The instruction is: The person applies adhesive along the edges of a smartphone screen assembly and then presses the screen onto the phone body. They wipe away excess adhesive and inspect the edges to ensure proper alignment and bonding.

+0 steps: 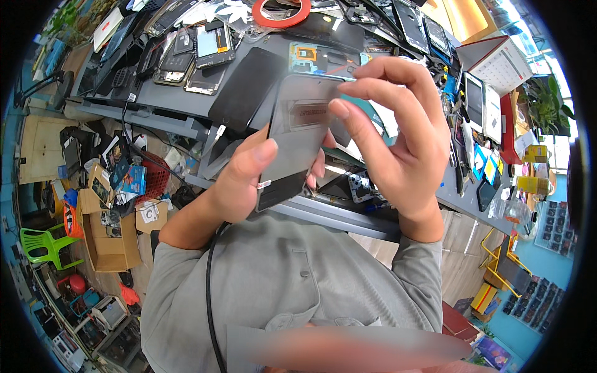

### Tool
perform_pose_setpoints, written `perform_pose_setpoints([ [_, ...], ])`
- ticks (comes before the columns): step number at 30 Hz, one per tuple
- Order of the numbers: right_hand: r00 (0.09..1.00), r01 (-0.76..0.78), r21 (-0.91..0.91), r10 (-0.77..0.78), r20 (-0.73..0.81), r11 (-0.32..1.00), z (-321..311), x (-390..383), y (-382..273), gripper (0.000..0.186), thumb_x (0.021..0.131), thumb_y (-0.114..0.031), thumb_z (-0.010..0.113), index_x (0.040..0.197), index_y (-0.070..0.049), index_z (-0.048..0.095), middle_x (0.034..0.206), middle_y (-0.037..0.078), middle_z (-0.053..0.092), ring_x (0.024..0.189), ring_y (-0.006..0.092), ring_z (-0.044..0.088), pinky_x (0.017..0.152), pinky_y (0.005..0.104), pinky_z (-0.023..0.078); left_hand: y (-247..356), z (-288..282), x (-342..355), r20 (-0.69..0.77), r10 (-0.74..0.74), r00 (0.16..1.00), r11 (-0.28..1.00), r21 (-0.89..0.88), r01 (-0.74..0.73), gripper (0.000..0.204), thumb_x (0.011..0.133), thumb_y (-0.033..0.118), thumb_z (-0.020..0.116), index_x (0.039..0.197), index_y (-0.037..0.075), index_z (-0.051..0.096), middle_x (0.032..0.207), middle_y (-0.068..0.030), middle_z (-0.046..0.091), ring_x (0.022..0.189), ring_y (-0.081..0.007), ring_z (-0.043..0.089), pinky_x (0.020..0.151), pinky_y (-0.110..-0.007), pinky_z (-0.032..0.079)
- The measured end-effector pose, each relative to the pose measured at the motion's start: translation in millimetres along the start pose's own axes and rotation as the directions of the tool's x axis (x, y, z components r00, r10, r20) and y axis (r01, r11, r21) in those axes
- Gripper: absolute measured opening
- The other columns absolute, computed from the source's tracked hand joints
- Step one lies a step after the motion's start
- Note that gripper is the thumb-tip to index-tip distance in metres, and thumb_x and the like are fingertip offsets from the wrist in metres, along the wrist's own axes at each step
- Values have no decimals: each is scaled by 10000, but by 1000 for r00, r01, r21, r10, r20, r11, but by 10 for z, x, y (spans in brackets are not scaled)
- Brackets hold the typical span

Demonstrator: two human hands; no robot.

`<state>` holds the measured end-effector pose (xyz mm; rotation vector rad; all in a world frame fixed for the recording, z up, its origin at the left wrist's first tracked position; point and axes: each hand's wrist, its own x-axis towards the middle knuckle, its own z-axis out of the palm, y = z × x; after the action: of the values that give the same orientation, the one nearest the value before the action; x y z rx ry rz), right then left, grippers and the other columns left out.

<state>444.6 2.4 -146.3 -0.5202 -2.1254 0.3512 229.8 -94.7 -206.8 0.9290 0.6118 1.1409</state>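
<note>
The person holds a dark phone panel (297, 140) up in front of the chest, above the near edge of the grey workbench (168, 99). The panel stands tilted, its lower end nearer the body and its top corner leaning away toward the bench.

The left hand (245, 177) grasps the panel from the left and from behind: the thumb presses on the panel's front left edge near its lower half, and the fingers curl round the back, their tips showing past the right edge. The right hand (401, 140) comes in from the right of the panel, fingers bent, with the thumb tip on the panel's upper right face and the forefinger pinching at its top edge. So the panel sits between the two hands, clasped by both.

Beyond the panel, the workbench carries many phones and loose screens, and a red tape ring (281, 12) lies at the bench's far side.
</note>
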Motion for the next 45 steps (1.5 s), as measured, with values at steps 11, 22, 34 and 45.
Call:
perform_pose_setpoints([
  [11,995,-46,415,6,96,909,1,-65,-148,386,839,-41,947,1160,43,751,1182,209,727,1073,275,726,913,370,579,-33,-165,119,137,439,888,646,639,-418,1109,877,210,894,1777,36,269,1408,-139,525,1262,-240,627,1063,-405,574],
  [22,992,26,397,-73,105,918,43,-63,-229,229,860,50,859,1068,71,765,1307,258,587,1105,308,706,854,378,664,-200,-56,188,117,558,821,684,495,-535,1176,747,-7,874,1717,108,217,1473,-126,478,1321,-260,572,1104,-426,512],
  [34,985,72,257,-110,135,964,-18,-89,-361,194,855,1,825,1020,46,735,1374,286,592,1129,339,657,895,410,530,-33,-89,179,270,552,789,460,690,-558,1219,729,-15,961,1666,109,191,1474,-183,481,1309,-284,559,1079,-426,512],
  [45,982,50,313,-105,159,948,10,-106,-365,185,889,28,773,1049,39,680,1370,286,586,1028,295,598,845,378,497,-12,-62,181,291,544,787,437,702,-562,1199,743,11,978,1653,111,205,1453,-204,517,1250,-284,608,1056,-444,540],
])
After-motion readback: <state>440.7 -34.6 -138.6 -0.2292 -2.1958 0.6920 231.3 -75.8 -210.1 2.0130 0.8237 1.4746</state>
